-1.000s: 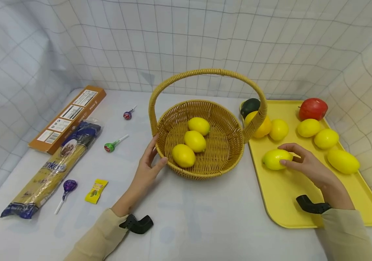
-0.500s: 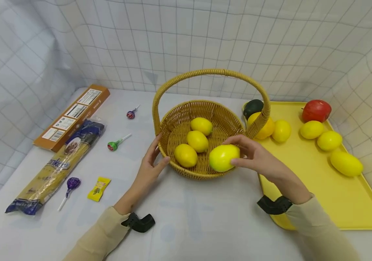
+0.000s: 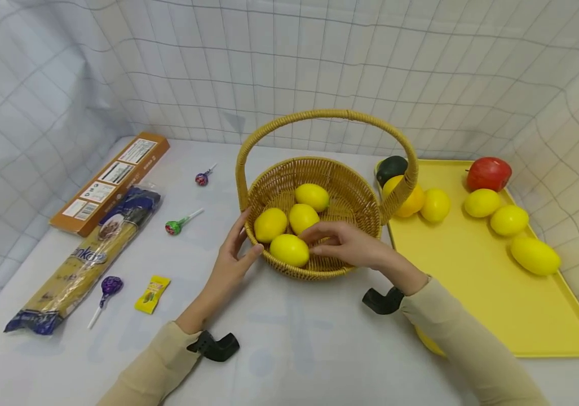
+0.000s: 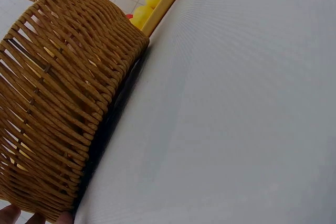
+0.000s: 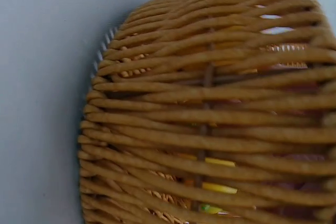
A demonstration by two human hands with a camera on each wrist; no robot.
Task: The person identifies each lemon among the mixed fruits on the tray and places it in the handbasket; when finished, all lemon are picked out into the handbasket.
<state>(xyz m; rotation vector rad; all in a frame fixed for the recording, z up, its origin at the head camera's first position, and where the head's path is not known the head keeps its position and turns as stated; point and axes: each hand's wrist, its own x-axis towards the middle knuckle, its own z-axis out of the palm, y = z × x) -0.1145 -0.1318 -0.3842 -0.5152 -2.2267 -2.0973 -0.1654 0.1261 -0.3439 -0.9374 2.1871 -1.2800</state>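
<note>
A wicker basket with a tall hoop handle stands mid-table, several lemons inside. My left hand grips its left front side, thumb at the rim and fingers along the outer wall; a few fingertips show at the lower corner of the left wrist view. My right hand reaches in over the front right rim. Its thumb and index finger hold the right end of the front lemon, low in the basket. Beside that lie a lemon at left and another farther back. The right wrist view shows mostly weave.
At right, a yellow tray holds more lemons, an orange, a red fruit and a dark green fruit. On the left lie a pasta packet, an orange-brown box, several lollipops and a yellow wrapped sweet.
My right hand has carried a lemon from the tray leftward into the basket. One lemon there has shifted up and left. My left hand has stayed at the rim.
</note>
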